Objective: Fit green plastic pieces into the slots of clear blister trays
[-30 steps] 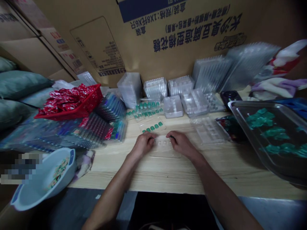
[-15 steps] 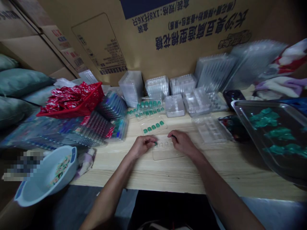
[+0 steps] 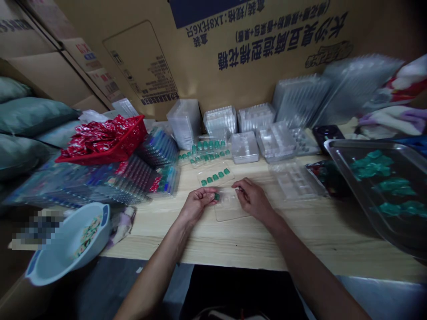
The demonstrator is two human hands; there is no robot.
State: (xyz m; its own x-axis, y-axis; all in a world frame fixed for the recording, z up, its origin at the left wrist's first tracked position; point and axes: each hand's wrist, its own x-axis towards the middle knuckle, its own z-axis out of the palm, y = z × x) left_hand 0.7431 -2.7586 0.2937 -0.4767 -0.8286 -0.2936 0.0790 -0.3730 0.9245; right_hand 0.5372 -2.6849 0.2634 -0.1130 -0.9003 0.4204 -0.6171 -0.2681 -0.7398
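Note:
A clear plastic blister tray [image 3: 230,210] lies flat on the wooden table [image 3: 233,240] between my hands. My left hand [image 3: 196,203] is closed, pinching a small green piece [image 3: 216,196] at the tray's left edge. My right hand [image 3: 252,199] is closed too, its fingertips pinched at the tray's upper right corner on something I cannot make out. Just behind the hands lies another clear tray with green pieces [image 3: 215,176] in its pockets.
Stacks of clear trays [image 3: 253,118] line the cardboard wall [image 3: 233,49]. More filled trays [image 3: 205,151] sit mid-table. A red basket [image 3: 106,140] rests on packed trays at left, a pale blue bowl [image 3: 68,242] at front left, and a metal pan with green pieces [image 3: 383,186] at right.
A green piece now shows in my left hand's pinch at the tray edge. Both hands have shifted slightly and the tray is more exposed between them.

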